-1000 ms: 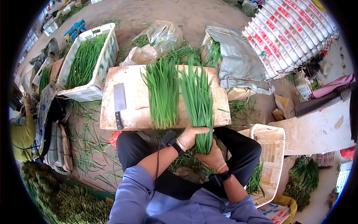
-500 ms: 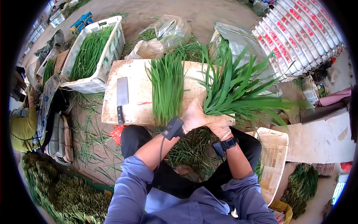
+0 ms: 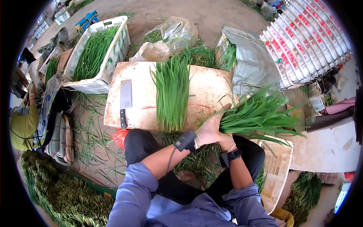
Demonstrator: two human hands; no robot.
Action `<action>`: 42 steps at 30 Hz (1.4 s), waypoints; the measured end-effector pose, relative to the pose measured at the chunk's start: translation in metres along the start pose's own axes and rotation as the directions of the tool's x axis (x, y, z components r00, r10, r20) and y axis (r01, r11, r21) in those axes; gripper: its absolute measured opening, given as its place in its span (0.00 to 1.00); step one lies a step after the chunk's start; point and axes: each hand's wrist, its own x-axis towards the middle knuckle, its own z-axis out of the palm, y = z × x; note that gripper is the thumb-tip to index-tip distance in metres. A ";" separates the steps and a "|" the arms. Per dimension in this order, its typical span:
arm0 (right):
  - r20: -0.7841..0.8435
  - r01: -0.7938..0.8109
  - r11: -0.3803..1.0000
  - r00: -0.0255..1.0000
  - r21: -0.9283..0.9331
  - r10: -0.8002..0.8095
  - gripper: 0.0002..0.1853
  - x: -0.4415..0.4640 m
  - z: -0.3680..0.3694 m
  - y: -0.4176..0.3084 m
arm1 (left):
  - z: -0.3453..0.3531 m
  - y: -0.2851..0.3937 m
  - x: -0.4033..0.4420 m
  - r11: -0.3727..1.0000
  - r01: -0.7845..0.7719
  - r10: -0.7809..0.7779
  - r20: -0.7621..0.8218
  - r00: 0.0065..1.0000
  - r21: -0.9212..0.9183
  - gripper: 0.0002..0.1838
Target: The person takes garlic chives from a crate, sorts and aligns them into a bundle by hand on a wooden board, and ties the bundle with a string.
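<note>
Just off the front right corner of the white board (image 3: pixel 128 70), my left hand (image 3: pixel 208 131) is closed around the base of a loose bunch of garlic chives (image 3: pixel 261 113). My right hand (image 3: pixel 227 143) is close against it at the same end, its fingers mostly hidden, and seems to grip the bunch too. The leaves fan out to the right. On the board lies a second, straightened bundle of chives (image 3: pixel 172 94), tips pointing away from me. A cleaver (image 3: pixel 126 94) with a black handle rests left of that bundle.
A white crate (image 3: pixel 124 41) full of chives stands back left. Plastic bags (image 3: pixel 177 34) and a grey-covered box (image 3: pixel 253 60) sit behind the board. A shallow basket (image 3: pixel 278 162) is beside my right knee. Stacked chives (image 3: pixel 64 189) fill the lower left. Another person's sleeve (image 3: pixel 24 128) shows far left.
Both hands have moved right and nearer to me with the bunch. Its leaves have swung down from upright to pointing right. The bundle on the board and the cleaver stay put.
</note>
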 end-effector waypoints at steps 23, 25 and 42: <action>0.105 -0.434 0.839 0.899 0.327 0.425 0.34 -0.058 0.054 -0.145 | -0.013 -0.001 -0.053 0.902 0.424 -0.395 0.245 0.885 -0.078 0.49; 0.150 -0.370 0.926 0.914 -0.070 0.377 0.34 -0.059 0.055 -0.156 | -0.011 -0.001 -0.058 0.894 0.423 -0.406 0.136 0.904 -0.146 0.49; 0.284 -0.471 0.788 0.879 0.396 0.383 0.32 -0.066 0.068 -0.129 | -0.036 0.026 -0.065 0.663 0.281 -0.342 0.054 0.938 -0.694 0.39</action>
